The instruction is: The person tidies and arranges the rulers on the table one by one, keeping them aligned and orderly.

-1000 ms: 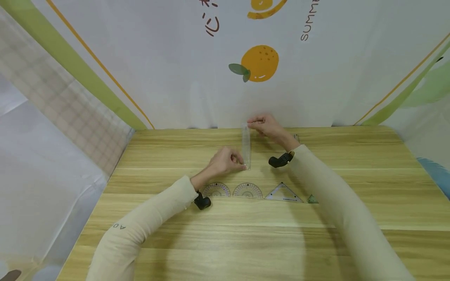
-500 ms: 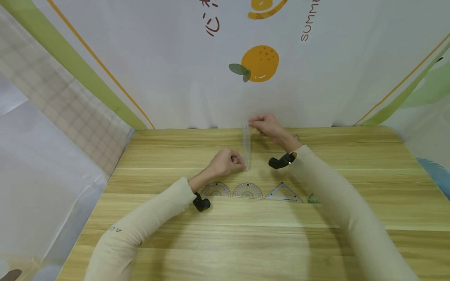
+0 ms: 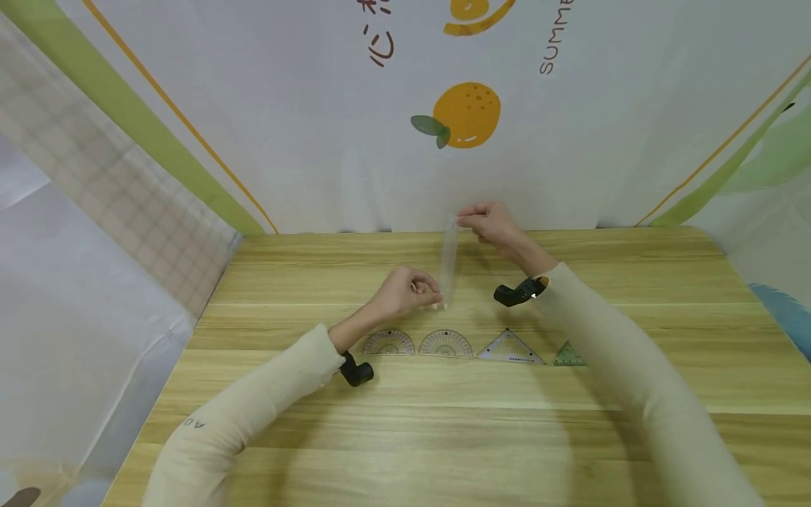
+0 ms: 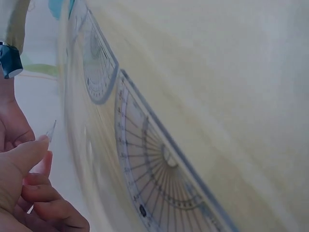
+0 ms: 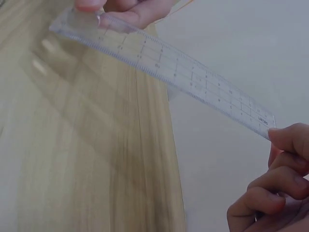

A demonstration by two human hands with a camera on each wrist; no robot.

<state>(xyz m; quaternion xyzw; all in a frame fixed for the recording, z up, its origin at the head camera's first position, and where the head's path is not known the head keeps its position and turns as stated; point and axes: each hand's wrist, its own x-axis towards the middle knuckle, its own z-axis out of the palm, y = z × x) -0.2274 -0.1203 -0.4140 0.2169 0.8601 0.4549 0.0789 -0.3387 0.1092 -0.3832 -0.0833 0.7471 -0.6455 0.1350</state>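
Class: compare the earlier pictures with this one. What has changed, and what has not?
The right hand has carried the far end of the clear plastic ruler slightly rightward, tilting it. The left hand still pinches its near end. The two protractors and two set squares lie unmoved on the wooden table.

Wooden table (image 3: 443, 436); two protractors (image 3: 418, 343), two set squares (image 3: 532, 351) in row on it.

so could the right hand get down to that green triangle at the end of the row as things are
Probably not right away: the right hand pinches the far end of the clear ruler, with the left hand on the near end. The green triangle itself lies uncovered on the table.
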